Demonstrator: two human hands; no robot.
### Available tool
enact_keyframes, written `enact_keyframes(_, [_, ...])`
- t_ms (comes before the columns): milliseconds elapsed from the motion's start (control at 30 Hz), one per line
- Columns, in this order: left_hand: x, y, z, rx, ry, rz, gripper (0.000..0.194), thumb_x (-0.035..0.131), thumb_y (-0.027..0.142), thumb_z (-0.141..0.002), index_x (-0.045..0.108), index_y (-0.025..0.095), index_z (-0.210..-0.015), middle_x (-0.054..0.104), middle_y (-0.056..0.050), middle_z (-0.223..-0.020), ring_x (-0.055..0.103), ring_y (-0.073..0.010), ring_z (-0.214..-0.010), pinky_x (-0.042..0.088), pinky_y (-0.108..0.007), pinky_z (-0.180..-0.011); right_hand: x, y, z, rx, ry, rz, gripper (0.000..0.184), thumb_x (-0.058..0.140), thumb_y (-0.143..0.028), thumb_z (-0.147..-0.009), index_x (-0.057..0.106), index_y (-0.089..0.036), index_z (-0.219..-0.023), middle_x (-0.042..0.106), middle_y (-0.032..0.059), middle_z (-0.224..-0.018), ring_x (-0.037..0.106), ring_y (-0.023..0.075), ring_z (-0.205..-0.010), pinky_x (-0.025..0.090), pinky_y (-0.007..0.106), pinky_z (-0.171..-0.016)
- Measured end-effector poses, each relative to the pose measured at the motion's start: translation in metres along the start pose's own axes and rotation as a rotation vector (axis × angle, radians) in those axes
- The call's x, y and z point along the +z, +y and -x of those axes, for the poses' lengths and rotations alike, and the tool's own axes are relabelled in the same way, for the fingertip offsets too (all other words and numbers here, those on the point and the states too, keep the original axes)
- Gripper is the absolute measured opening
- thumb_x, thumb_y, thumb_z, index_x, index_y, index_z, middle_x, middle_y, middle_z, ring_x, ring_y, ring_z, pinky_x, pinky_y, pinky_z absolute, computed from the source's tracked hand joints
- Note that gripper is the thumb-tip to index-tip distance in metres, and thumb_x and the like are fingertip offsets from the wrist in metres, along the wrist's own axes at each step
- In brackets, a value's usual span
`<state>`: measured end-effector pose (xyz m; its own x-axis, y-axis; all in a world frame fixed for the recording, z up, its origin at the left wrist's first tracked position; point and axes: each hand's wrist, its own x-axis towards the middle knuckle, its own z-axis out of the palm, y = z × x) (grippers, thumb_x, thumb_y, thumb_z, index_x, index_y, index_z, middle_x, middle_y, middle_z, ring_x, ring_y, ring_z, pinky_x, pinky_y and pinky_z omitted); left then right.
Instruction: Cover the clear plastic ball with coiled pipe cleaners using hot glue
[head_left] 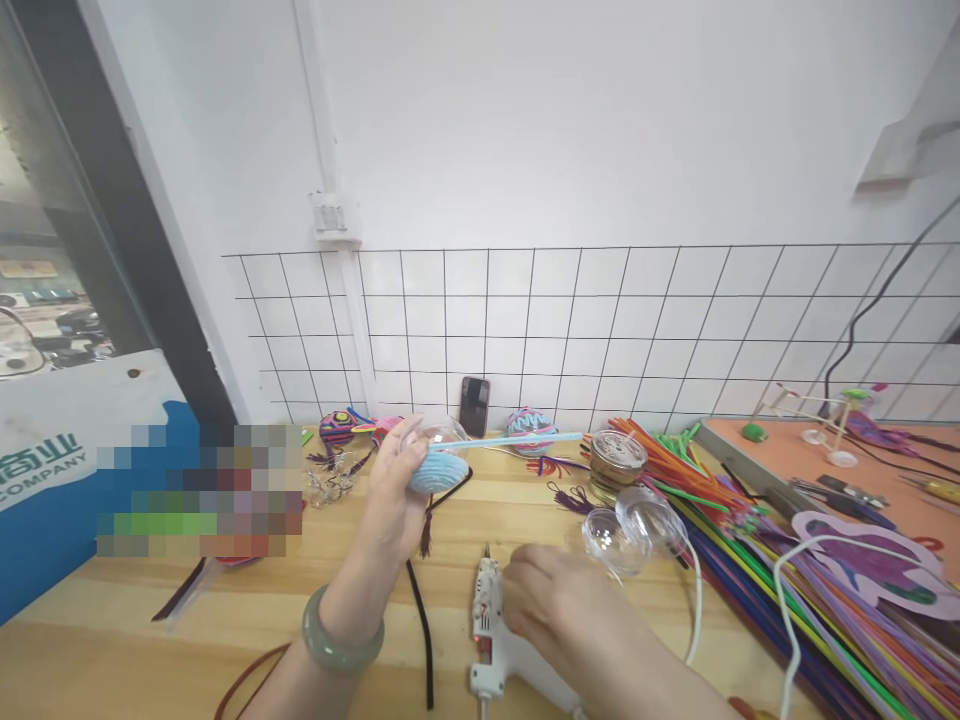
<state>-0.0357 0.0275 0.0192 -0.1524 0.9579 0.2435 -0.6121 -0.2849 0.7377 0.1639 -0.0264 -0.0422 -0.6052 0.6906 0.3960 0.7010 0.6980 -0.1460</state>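
Note:
My left hand [401, 475] is closed around a clear plastic ball [444, 435], whose lower part is wrapped in rows of light blue pipe cleaner [439, 472]. A loose length of the same pipe cleaner [525, 440] sticks out straight to the right. Low over the table, my right hand [559, 600] has its fingers curled at the side of a white hot glue gun [486, 610], nozzle pointing away from me. The fingertips are partly hidden, but they appear to grip the gun. A black strip [421, 635] and a dark tassel [426, 530] lie between my arms.
Clear plastic half-shells [619, 535] and a glass jar [616, 462] stand right of centre. Bundled coloured pipe cleaners [757, 580] cover the right side, crossed by a white cord [784, 610]. A phone [475, 405] leans on the wall beside a decorated ball [529, 430].

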Motion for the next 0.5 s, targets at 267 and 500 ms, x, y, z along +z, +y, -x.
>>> enact_keyframes(267, [0.012,-0.026,0.018,-0.132,-0.151,-0.09,0.045,0.075,0.031,-0.071,0.058,0.018,-0.111,0.065,-0.009,-0.107,0.061,-0.0244,-0.098,0.05,-0.034,-0.078,-0.054,0.008,0.001,-0.136,0.731,0.229,0.035,0.057,0.002,-0.084,0.059,-0.015,-0.115,0.062,0.0163,-0.115,0.051,0.0329,-0.111,0.042,0.053,-0.09])
enact_keyframes(500, [0.019,-0.028,0.025,-0.212,-0.127,-0.063,0.049,0.078,0.034,-0.067,0.06,0.018,-0.111,0.067,-0.01,-0.109,0.062,-0.0277,-0.104,0.048,-0.034,-0.082,-0.05,0.015,-0.003,-0.15,0.652,0.187,0.025,0.052,-0.004,-0.091,0.065,-0.016,-0.109,0.072,0.0073,-0.089,0.058,0.0215,-0.084,0.041,0.039,-0.074])
